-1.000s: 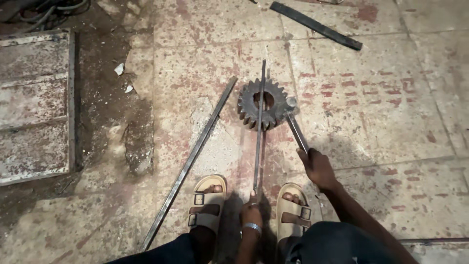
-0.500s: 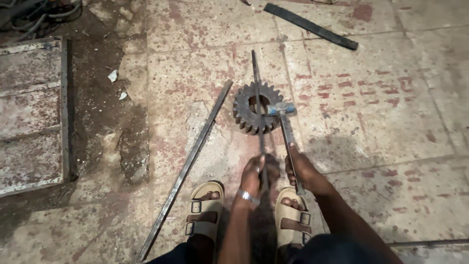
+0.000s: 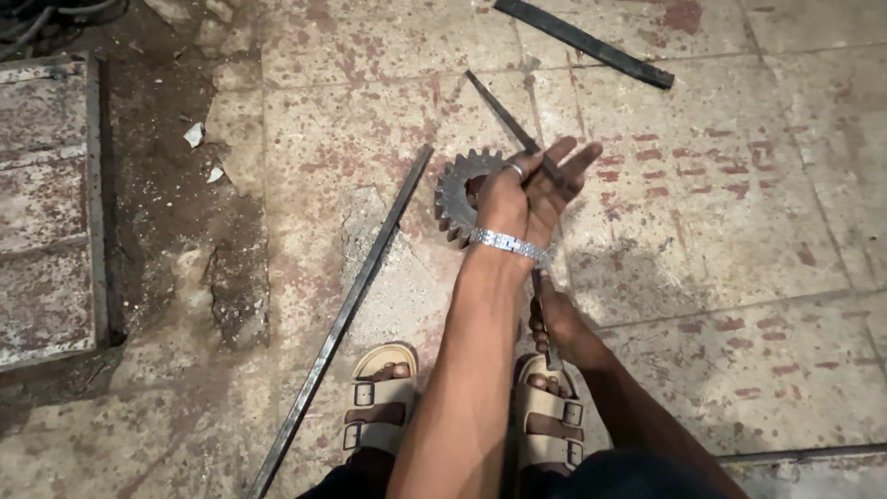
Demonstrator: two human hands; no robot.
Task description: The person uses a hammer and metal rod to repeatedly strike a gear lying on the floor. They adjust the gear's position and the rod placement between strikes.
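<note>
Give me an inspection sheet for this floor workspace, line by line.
Surface: worn, red-stained stone tile floor, cracked patch at left.
Job's things: rusty toothed steel gear on the floor; thin dark metal rod across it.
Clutter: long flat steel bar; black flat bar; white scraps.
Hands: left hand on the rod over the gear, fingers spread; right hand gripping the rod's lower end.
Cables: dark cables, top left corner.
Surroundings: corroded metal plate at left; tan sandals.
</note>
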